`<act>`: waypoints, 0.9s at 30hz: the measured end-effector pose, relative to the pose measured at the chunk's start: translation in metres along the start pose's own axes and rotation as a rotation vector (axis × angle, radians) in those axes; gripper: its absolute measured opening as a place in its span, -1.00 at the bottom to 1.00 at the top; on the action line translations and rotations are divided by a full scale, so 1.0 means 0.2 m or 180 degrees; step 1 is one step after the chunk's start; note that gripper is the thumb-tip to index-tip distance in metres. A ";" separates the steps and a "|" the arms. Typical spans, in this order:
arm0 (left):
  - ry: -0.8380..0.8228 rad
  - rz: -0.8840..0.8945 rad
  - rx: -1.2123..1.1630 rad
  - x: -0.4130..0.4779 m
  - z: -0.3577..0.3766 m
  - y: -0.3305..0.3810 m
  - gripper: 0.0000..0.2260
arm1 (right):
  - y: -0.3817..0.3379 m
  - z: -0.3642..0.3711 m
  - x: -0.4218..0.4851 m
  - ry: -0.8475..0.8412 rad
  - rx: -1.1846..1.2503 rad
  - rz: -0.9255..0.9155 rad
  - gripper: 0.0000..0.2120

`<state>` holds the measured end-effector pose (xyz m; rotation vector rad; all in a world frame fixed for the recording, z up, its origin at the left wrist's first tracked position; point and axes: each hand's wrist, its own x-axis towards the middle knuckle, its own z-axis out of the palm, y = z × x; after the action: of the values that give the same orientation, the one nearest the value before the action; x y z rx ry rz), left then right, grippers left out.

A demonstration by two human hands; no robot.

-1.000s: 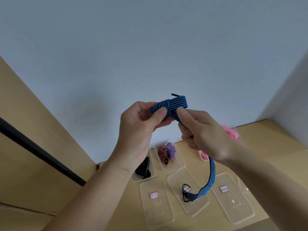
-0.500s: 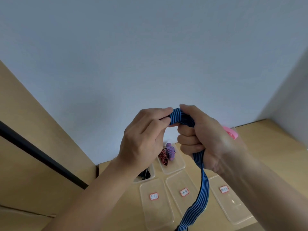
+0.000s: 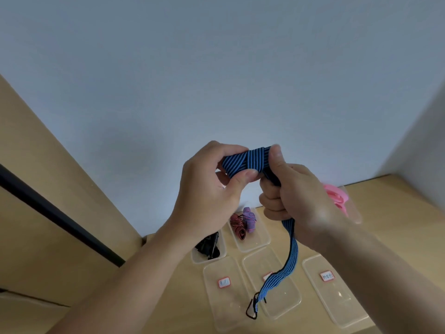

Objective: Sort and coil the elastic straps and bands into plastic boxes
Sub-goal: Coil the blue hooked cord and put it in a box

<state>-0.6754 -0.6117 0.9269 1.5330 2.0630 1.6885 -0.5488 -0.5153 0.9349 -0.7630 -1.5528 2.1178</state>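
Observation:
A blue and black striped elastic strap [image 3: 248, 160] is partly wound into a flat coil held up in front of the wall. My left hand [image 3: 212, 191] pinches the coil between thumb and fingers. My right hand [image 3: 296, 198] grips the strap beside the coil, thumb on top. The loose tail [image 3: 289, 259] hangs from my right fist down over the boxes and ends in a black wire hook [image 3: 252, 309].
Clear plastic boxes stand on the wooden table [image 3: 397, 213]: one with black straps [image 3: 208, 245], one with red and purple coils [image 3: 243, 222], three labelled lids or boxes [image 3: 224, 297] in front. Something pink [image 3: 337, 196] lies behind my right hand.
Both hands have turned the coil, adding another wrap. The hanging tail has shortened and its hook end now hangs in view above the front boxes.

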 end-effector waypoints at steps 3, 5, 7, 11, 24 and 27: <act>0.0281 0.0718 0.0633 0.00 0.03 -0.02 -0.71 | 0.00 -0.01 0.00 0.0167 0.0239 0.0267 -0.45; 0.0390 0.1075 0.0959 -0.01 0.04 -0.03 -0.71 | 0.00 -0.01 0.00 0.0154 0.0406 0.0416 -0.54; 0.0479 0.1331 0.1188 -0.02 0.03 -0.03 -0.73 | -0.01 -0.01 -0.01 0.0080 0.0593 0.0515 -0.50; 0.0600 0.1634 0.1420 -0.01 0.01 -0.04 -0.77 | -0.02 0.02 -0.03 -0.0051 0.0836 0.0607 -0.42; -0.0060 0.1543 0.1098 0.00 -0.06 -0.02 -0.72 | -0.01 0.02 0.01 -0.0042 0.0230 0.0225 -0.58; -0.0837 -0.0118 0.0021 -0.01 -0.09 0.01 -0.58 | 0.01 0.02 0.02 0.0081 0.0014 -0.0160 -0.54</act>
<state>-0.6835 -0.6256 0.9345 1.6089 1.9512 1.3831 -0.5558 -0.5166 0.9332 -0.7390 -1.5376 2.0669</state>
